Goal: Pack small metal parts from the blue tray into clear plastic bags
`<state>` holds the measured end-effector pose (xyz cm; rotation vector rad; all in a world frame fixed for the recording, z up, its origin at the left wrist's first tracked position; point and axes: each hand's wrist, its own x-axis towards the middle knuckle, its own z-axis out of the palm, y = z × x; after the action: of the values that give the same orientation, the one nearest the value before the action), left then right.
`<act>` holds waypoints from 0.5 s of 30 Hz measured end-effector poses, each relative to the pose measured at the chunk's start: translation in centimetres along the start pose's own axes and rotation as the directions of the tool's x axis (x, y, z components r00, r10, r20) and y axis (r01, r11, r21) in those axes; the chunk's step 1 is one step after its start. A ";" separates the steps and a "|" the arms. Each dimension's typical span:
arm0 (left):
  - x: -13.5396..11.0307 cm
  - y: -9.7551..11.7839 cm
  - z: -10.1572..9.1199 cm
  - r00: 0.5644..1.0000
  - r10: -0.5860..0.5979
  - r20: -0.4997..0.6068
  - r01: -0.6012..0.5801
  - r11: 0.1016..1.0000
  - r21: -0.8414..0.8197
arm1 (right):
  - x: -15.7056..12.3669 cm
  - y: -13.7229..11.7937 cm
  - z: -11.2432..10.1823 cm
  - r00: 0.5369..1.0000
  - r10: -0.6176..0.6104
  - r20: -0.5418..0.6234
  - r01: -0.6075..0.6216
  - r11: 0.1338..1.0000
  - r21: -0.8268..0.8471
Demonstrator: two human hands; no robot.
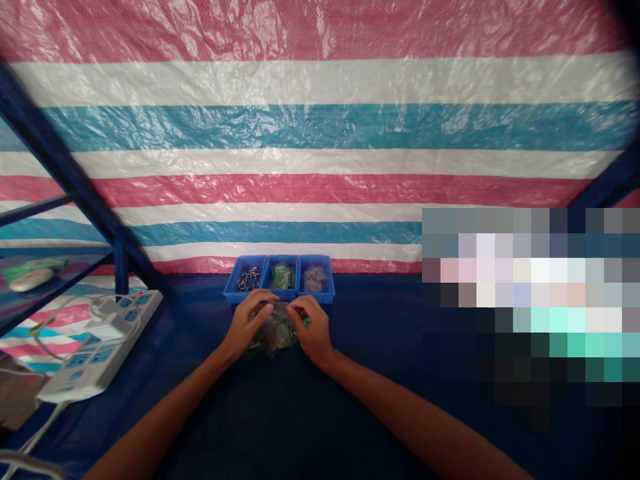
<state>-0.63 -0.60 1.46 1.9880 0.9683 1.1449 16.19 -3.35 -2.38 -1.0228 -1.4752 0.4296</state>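
A clear plastic bag [279,330] with greenish contents lies on the dark blue tabletop between my hands. My left hand [251,323] curls over the bag's left side, thumb and fingers closed towards each other at its upper edge. On the opposite side, my right hand [311,327] is bent over the bag with its fingertips pressed to the plastic. What exactly the fingertips pinch is too small to tell. Just beyond my hands stand three joined blue bins [278,295]. Slim metal pieces [249,279] fill the left one, green packets [281,276] the middle, and translucent pale pieces [315,279] the right.
A white power strip [103,347] with plugs and cables lies at the left edge. Dark blue frame posts [120,267] rise on that side. A striped plastic sheet [320,160] hangs behind the table. The right side is blurred out by large pixels.
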 end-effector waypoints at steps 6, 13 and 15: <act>-0.2 -0.5 0.2 0.999 -0.031 -0.013 0.032 0.995 0.090 | -0.1 0.1 0.0 0.995 0.062 0.074 -0.065 0.997 0.040; 0.0 -1.1 -0.3 0.974 -0.059 -0.218 0.064 0.998 0.015 | 1.8 0.0 0.0 0.927 0.370 0.059 -0.362 0.843 0.397; 0.0 -1.1 -0.4 0.969 -0.072 -0.238 0.071 0.997 -0.015 | 3.0 0.2 -0.4 0.901 0.434 0.010 -0.387 0.792 0.473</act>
<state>-1.25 0.04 0.78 1.8235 1.1456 1.3661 17.03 -0.99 -0.67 -0.9499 -0.9748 0.9850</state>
